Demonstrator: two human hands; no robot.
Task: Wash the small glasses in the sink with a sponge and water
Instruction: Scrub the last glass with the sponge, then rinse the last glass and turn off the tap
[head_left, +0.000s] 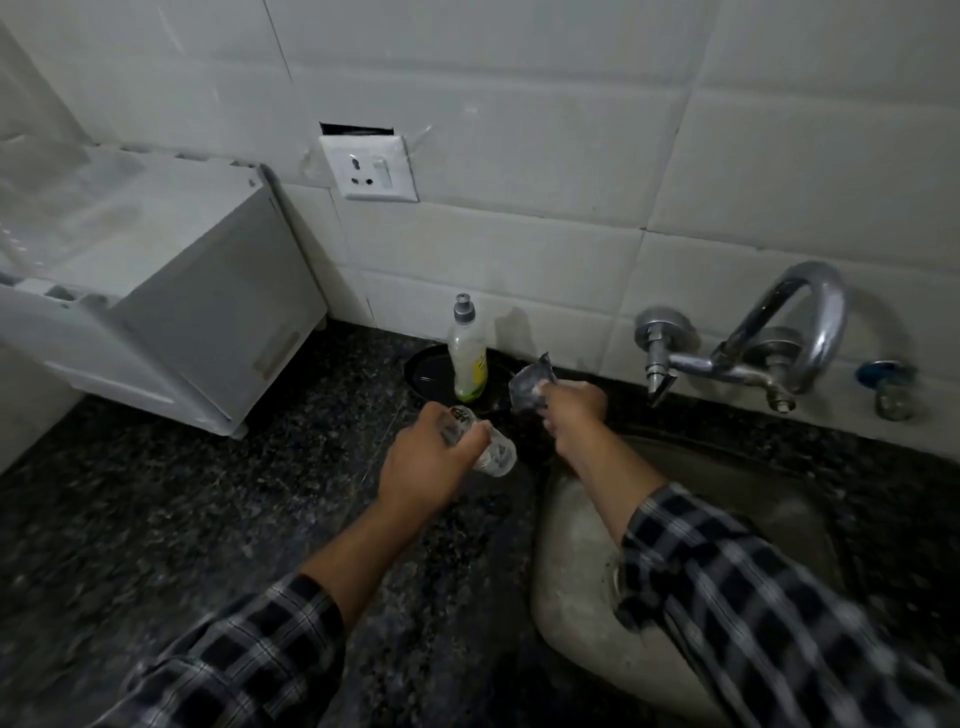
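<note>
Your left hand (431, 462) grips a small glass (496, 452) at frame centre. Your right hand (574, 408) pinches a sponge (530, 387) just above it.

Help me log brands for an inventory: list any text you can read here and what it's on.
No text here is readable.
Small glass in the left hand: dark print, too blurred to read.
Soap bottle: yellow label, too small to read.
White appliance: side sticker, blurred.

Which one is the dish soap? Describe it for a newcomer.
Below the wall socket, a round black dish sits on the granite counter left of the tap. The dish soap bottle stands upright on it: the only bottle, clear, yellowish liquid, grey cap.
</note>
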